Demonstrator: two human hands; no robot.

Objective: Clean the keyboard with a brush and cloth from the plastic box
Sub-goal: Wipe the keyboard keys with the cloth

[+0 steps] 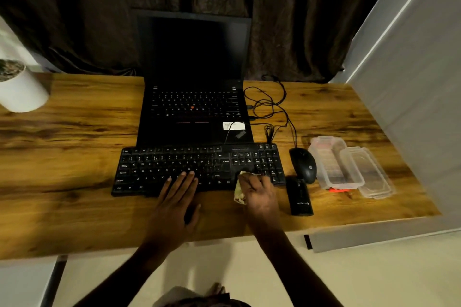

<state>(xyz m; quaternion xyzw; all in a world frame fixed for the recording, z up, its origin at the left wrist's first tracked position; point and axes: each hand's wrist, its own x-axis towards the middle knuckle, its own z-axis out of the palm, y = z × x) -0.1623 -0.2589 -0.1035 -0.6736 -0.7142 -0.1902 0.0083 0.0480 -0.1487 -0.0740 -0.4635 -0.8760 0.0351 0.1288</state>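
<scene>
A black external keyboard (174,167) lies on the wooden desk in front of a laptop. My left hand (175,203) rests flat on its front edge, fingers straight over the lower keys. My right hand (260,193) grips a crumpled pale cloth (240,192) and presses it on the keyboard's right part, near the arrow keys. The clear plastic box (333,163) stands open at the right, with its lid (369,173) beside it. A small red-orange piece (339,190) shows at the box's front edge; I cannot tell if it is the brush.
An open black laptop (193,97) stands behind the keyboard. A black mouse (303,164) and a small black device (299,198) lie between keyboard and box, with cables (269,104) trailing behind. A white plant pot (21,87) sits at the far left. The desk's front edge (99,249) is near me.
</scene>
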